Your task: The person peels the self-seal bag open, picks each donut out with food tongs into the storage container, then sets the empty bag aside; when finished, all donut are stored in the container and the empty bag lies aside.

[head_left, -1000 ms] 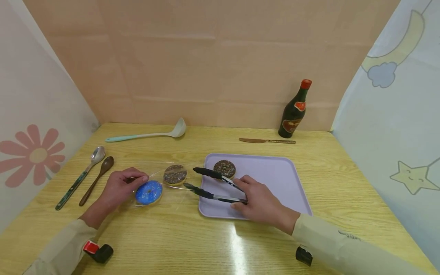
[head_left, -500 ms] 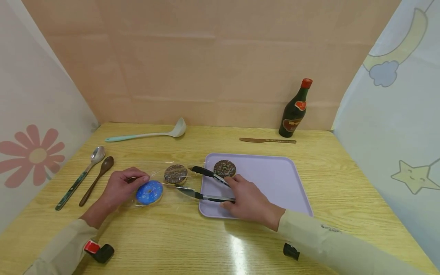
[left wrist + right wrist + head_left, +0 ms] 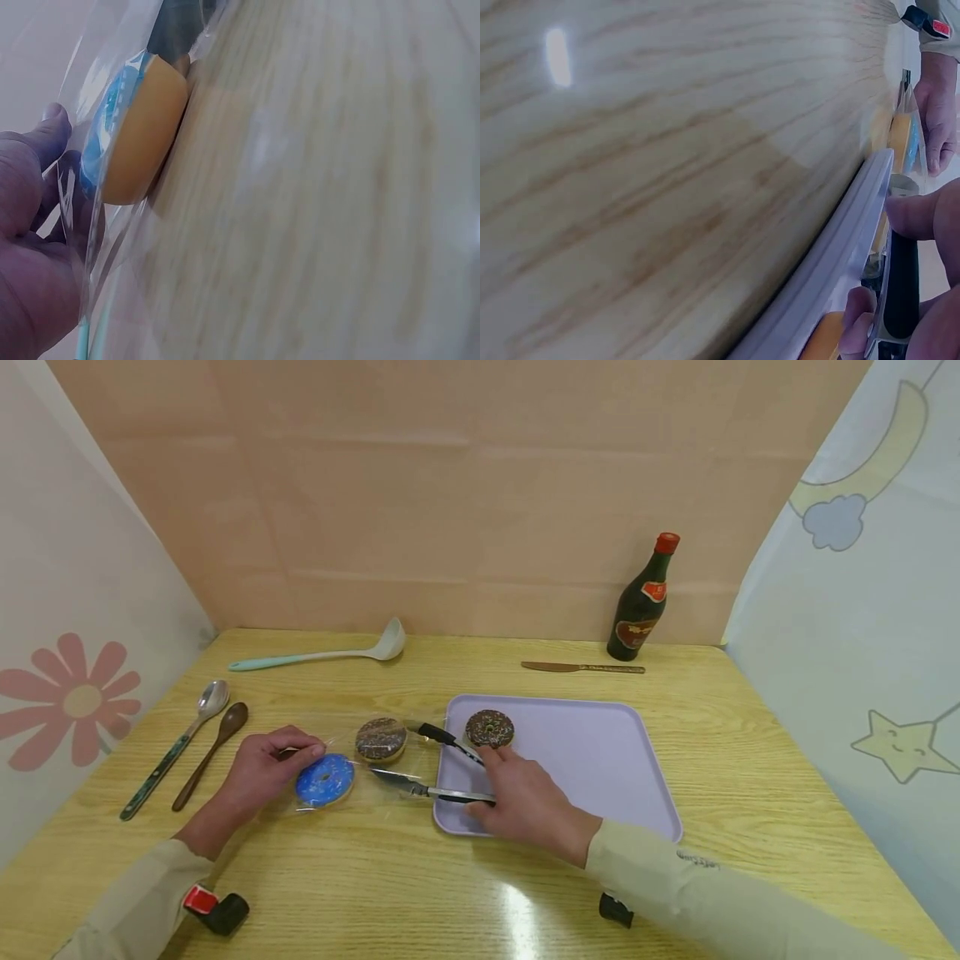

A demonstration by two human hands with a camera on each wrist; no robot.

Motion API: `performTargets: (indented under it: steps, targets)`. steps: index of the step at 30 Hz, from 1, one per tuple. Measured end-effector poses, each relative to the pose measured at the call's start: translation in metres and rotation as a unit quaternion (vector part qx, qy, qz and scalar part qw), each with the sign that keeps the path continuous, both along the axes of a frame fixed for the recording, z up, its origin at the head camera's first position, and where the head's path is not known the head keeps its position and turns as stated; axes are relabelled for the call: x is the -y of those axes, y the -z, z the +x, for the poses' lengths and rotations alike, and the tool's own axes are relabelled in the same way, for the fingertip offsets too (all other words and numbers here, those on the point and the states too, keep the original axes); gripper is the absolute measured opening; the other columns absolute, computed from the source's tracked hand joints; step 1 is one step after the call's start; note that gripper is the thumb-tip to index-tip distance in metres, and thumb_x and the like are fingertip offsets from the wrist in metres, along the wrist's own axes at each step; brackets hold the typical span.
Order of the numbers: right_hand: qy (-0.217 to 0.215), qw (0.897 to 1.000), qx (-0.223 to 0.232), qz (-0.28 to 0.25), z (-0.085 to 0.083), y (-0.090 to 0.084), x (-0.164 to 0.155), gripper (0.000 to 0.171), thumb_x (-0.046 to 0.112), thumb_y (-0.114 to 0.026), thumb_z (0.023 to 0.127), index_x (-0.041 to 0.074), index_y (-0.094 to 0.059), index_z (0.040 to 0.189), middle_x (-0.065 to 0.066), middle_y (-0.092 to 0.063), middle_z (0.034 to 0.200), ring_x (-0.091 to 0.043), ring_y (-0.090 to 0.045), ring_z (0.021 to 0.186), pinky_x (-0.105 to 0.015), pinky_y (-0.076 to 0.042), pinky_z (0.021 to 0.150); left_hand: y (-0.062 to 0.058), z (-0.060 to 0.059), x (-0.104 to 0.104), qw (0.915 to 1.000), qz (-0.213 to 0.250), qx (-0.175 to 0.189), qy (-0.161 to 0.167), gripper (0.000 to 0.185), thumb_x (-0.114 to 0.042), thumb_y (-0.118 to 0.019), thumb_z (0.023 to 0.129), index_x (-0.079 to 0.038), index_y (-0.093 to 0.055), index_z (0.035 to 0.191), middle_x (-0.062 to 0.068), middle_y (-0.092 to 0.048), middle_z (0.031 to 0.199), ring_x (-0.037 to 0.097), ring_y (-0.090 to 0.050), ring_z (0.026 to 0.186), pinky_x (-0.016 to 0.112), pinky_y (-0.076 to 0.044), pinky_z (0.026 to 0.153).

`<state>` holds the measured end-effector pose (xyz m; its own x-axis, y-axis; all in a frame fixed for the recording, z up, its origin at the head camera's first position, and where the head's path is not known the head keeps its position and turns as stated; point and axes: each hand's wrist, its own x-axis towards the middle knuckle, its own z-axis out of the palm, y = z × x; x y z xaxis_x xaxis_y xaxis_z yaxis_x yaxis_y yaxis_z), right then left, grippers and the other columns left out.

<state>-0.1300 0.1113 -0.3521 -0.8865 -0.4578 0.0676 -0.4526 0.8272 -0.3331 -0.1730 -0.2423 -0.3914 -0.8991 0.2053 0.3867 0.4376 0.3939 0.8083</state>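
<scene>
A clear plastic bag [image 3: 352,720] lies on the table with a blue-iced doughnut [image 3: 325,780] and a chocolate sprinkled doughnut [image 3: 381,741] in it. My left hand [image 3: 262,774] pinches the bag's left side, right by the blue doughnut; the left wrist view shows the film drawn up in front of the palm. With my right hand [image 3: 528,797] I grip black-tipped metal tongs [image 3: 457,796] over the tray. Their arms are spread, and the tips reach into the bag's right end, either side of the chocolate doughnut. Another chocolate doughnut [image 3: 490,727] rests on the lilac tray [image 3: 592,768].
Left of my left hand lie a metal spoon [image 3: 178,748] with a dark green handle and a brown wooden spoon [image 3: 212,752]. A ladle [image 3: 337,654], a copper-coloured knife [image 3: 582,667] and a dark bottle [image 3: 640,602] with a red cap are along the back.
My right hand has moved left with the tongs, bringing their tips from the bag's right end to beside the chocolate doughnut inside. My left hand has stayed in place.
</scene>
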Motion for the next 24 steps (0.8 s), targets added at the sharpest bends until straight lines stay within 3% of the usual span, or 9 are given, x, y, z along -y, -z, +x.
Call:
performTargets:
  steps: [7,24]
  targets:
    - [-0.002,1.000,0.001,0.005,-0.0006,0.0028,0.0015,0.073,0.037,-0.070,0.083,-0.001,-0.042,0.138,-0.020,-0.053,0.128,-0.032,-0.055,0.110,-0.047,-0.044,0.087,0.0008,0.0011,0.0025,1.0000,-0.004,0.003,-0.007,0.010,0.000,-0.065,0.089,0.005,-0.072,0.093,0.006,-0.067,0.086,0.009,-0.060,0.078,0.017,-0.047,0.067]
    - [-0.011,1.000,-0.015,-0.009,0.0001,0.0091,-0.0003,0.073,0.036,-0.069,0.084,0.002,-0.040,0.142,-0.018,-0.051,0.133,-0.032,-0.055,0.112,-0.046,-0.045,0.088,0.0046,-0.0004,0.0055,0.9998,-0.004,-0.006,-0.018,0.009,0.005,-0.064,0.087,0.006,-0.072,0.092,0.005,-0.067,0.085,0.006,-0.060,0.078,0.016,-0.047,0.066]
